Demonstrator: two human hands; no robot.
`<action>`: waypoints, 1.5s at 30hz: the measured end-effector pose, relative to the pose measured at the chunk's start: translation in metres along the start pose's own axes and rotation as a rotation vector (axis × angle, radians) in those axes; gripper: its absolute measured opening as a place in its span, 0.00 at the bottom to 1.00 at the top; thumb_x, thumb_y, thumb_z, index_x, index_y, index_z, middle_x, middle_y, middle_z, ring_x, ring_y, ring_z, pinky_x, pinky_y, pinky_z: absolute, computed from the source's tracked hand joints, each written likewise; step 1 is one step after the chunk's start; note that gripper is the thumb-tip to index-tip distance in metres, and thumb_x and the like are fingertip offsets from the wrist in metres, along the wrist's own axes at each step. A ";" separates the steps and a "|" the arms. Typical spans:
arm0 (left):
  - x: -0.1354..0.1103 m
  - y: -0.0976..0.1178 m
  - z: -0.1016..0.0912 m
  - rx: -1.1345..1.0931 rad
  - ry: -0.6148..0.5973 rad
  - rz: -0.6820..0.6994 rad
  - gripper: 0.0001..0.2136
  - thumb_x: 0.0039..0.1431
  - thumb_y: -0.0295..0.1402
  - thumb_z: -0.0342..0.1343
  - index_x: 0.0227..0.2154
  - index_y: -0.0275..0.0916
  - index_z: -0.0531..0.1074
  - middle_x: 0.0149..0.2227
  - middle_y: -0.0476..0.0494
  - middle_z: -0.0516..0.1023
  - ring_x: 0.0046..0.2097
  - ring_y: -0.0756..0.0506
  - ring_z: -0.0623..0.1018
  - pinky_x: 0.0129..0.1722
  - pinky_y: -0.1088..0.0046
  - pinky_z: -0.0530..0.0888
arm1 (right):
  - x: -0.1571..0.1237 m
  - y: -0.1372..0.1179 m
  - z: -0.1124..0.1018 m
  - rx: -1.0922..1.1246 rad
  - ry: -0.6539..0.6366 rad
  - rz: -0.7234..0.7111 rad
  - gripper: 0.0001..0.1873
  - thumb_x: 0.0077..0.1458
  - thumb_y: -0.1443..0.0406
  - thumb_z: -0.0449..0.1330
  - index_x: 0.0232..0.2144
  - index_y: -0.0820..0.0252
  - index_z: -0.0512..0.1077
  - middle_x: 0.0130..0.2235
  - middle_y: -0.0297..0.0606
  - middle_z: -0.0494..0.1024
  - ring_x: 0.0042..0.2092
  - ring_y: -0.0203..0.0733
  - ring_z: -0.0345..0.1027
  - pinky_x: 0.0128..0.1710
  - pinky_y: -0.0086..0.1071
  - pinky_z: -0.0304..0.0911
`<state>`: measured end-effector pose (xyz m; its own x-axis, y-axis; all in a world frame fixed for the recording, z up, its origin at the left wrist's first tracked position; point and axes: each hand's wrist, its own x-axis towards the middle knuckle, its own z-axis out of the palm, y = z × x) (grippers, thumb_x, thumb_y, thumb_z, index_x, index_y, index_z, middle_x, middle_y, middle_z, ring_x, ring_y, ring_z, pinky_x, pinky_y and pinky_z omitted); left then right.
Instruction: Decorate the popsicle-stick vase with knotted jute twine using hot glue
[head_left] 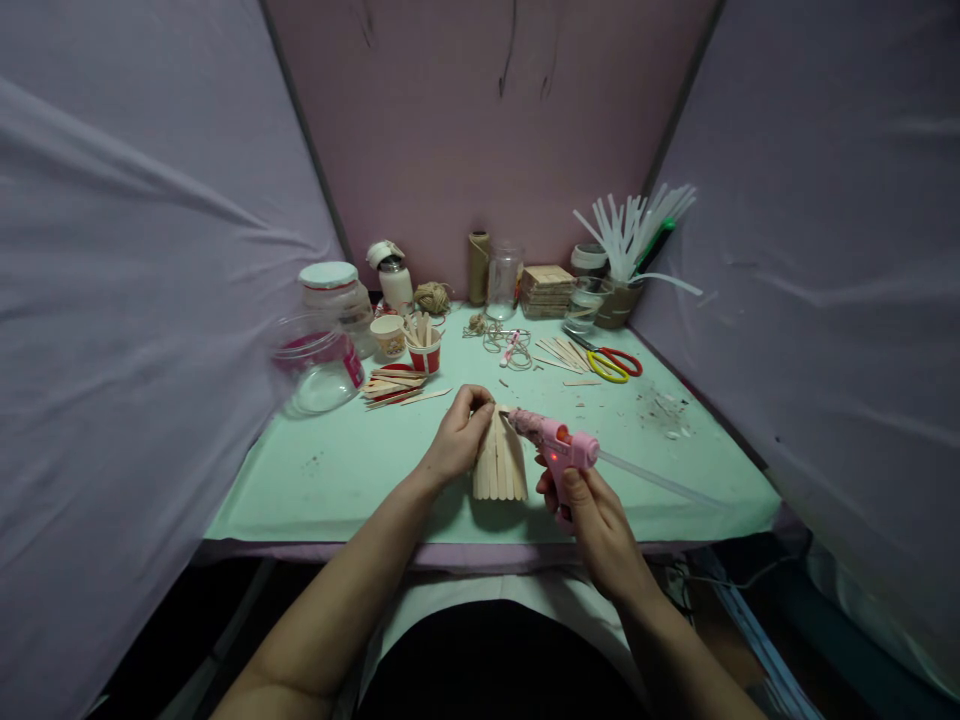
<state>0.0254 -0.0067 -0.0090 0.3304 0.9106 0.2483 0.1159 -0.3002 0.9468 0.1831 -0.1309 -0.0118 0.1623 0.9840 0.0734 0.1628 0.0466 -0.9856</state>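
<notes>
Near the front of the table my left hand (463,437) pinches the upper left edge of a fan-shaped piece made of popsicle sticks (501,468). Its sticks sit side by side, narrow at the top and wider at the rounded lower ends. My right hand (589,500) is wrapped round the handle of a pink hot glue gun (559,440), whose small red light is on. The gun's nozzle points left, at the top of the stick piece; whether it touches is too small to tell. A long clear glue stick (660,477) extends from the gun's back.
At left stand clear jars (319,385) and paper cups (425,352), beside a pile of popsicle sticks (394,385). Scissors (615,365), twine (517,347) and loose sticks (564,354) lie behind the gun. Glue sticks (622,235) fill a pot at back right. Fabric walls enclose the table (360,490).
</notes>
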 end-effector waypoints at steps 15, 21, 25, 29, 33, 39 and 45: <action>0.000 0.002 0.000 -0.008 0.007 0.004 0.04 0.61 0.34 0.48 0.36 0.39 0.64 0.36 0.48 0.66 0.39 0.48 0.67 0.42 0.72 0.65 | -0.002 -0.003 -0.001 0.024 0.010 0.030 0.25 0.61 0.47 0.47 0.43 0.60 0.70 0.32 0.37 0.72 0.28 0.36 0.61 0.26 0.28 0.61; 0.000 0.001 0.001 -0.023 0.015 0.007 0.04 0.61 0.34 0.48 0.36 0.39 0.64 0.36 0.47 0.67 0.39 0.47 0.67 0.42 0.71 0.65 | -0.002 -0.003 -0.003 -0.002 0.023 0.021 0.25 0.61 0.47 0.47 0.39 0.60 0.71 0.29 0.36 0.71 0.28 0.36 0.61 0.25 0.29 0.59; 0.000 0.004 0.001 -0.021 0.000 0.007 0.05 0.61 0.34 0.48 0.36 0.39 0.64 0.36 0.48 0.66 0.39 0.48 0.67 0.42 0.72 0.65 | -0.002 -0.005 -0.006 -0.019 0.009 0.037 0.24 0.60 0.46 0.47 0.34 0.60 0.70 0.25 0.33 0.67 0.26 0.35 0.58 0.24 0.28 0.57; -0.001 0.007 0.001 -0.001 -0.008 0.018 0.04 0.61 0.33 0.47 0.36 0.39 0.64 0.36 0.48 0.66 0.40 0.48 0.66 0.43 0.72 0.64 | 0.000 -0.015 -0.013 -0.036 -0.017 0.067 0.25 0.59 0.45 0.48 0.31 0.59 0.70 0.24 0.33 0.66 0.25 0.35 0.58 0.23 0.28 0.55; 0.000 0.005 0.001 -0.011 -0.005 0.009 0.04 0.61 0.33 0.47 0.36 0.39 0.64 0.36 0.48 0.66 0.40 0.48 0.67 0.44 0.72 0.64 | -0.004 -0.020 -0.023 -0.068 0.002 0.087 0.25 0.59 0.45 0.49 0.29 0.60 0.71 0.25 0.34 0.67 0.27 0.36 0.60 0.25 0.28 0.57; 0.000 0.002 0.001 -0.089 -0.006 -0.054 0.05 0.59 0.33 0.50 0.38 0.40 0.64 0.38 0.48 0.68 0.42 0.48 0.68 0.47 0.71 0.65 | -0.013 -0.009 -0.043 -0.045 0.080 0.045 0.26 0.58 0.45 0.49 0.38 0.59 0.72 0.31 0.40 0.72 0.29 0.38 0.63 0.24 0.28 0.58; 0.002 -0.003 0.001 -0.166 0.011 -0.146 0.08 0.57 0.31 0.49 0.40 0.41 0.66 0.40 0.47 0.70 0.45 0.47 0.70 0.47 0.72 0.66 | 0.032 0.029 -0.095 -0.545 0.371 -0.100 0.22 0.59 0.49 0.47 0.39 0.60 0.69 0.34 0.43 0.74 0.34 0.44 0.66 0.33 0.36 0.63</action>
<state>0.0268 -0.0044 -0.0117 0.3114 0.9442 0.1074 0.0058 -0.1149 0.9934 0.2852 -0.1144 -0.0240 0.4290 0.8506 0.3039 0.6474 -0.0550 -0.7602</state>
